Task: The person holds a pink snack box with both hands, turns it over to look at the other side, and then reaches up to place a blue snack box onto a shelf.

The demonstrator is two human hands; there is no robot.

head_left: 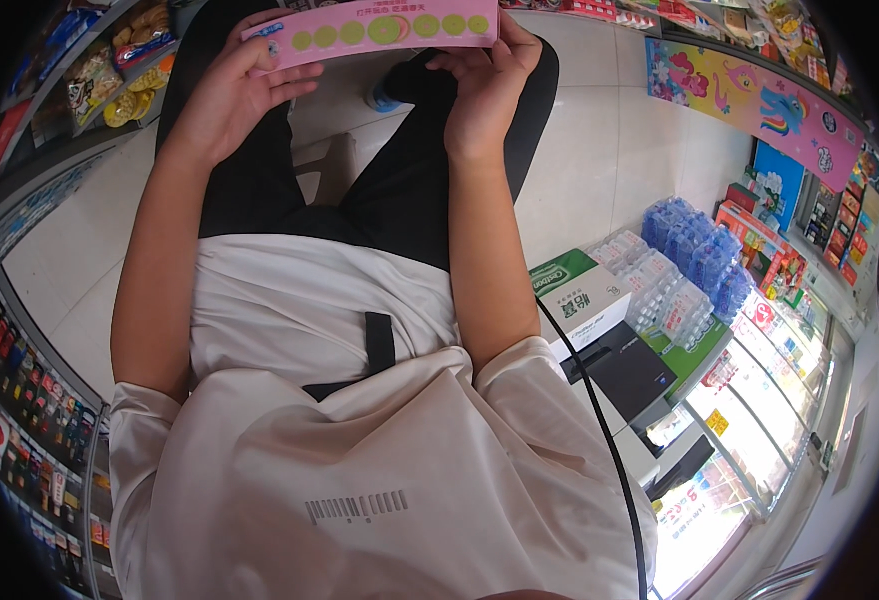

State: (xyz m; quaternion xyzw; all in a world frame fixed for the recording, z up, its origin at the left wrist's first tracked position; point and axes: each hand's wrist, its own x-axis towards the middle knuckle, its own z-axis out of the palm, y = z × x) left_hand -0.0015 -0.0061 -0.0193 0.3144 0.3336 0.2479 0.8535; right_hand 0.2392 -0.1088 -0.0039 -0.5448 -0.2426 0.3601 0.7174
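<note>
A long pink strip (340,52), flat like a packet or a card, is stretched between my two hands at the top of the view. A row of green round slices is printed along it. My left hand (238,95) grips its left end with the thumb in front, other fingers partly behind and below. My right hand (490,90) pinches the right end, its lower fingers curled under the edge. Whether the strip is a sealed packet or a card I cannot tell. Beneath it are my legs in black trousers (400,150).
Snack shelves (125,70) stand at upper left, and a goods shelf (35,400) runs down the left. At right are a white and green carton (585,300), shrink-wrapped bottles (660,290), blue bottles (695,245) and a black box (625,370). A black cable (600,410) passes my right arm.
</note>
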